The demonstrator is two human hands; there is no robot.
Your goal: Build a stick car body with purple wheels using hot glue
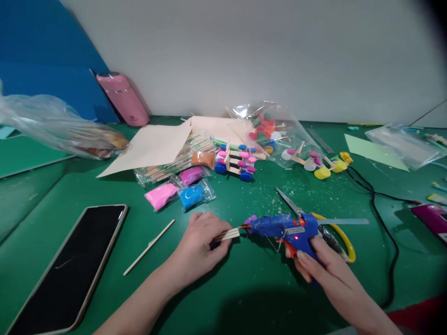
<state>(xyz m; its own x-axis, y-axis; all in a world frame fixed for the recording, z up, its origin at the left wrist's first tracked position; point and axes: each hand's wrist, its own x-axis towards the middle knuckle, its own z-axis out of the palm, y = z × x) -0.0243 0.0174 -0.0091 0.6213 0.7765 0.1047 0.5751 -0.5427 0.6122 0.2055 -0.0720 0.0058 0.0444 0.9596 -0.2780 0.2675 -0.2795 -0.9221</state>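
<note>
A small bundle of pale wooden sticks (230, 234) is pinched in my left hand (206, 239), with the stick ends pointing right. My right hand (323, 260) grips a blue hot glue gun (282, 229) by its handle, fingers near the orange trigger. The gun's red light is lit, and a clear glue stick (344, 222) sticks out of its back. Its nozzle is at the stick ends; whether it touches them I cannot tell. Scissors with yellow handles (349, 244) lie partly behind the gun. A single wooden stick (148, 248) rests left of my left hand.
A phone (70, 274) lies at the left. Bags of pink (162, 195) and blue clay (192, 197) lie ahead, near small stick-and-cap cars (235, 160). A pink bottle (124, 100) leans by the wall. A black cable (387, 242) runs along the right.
</note>
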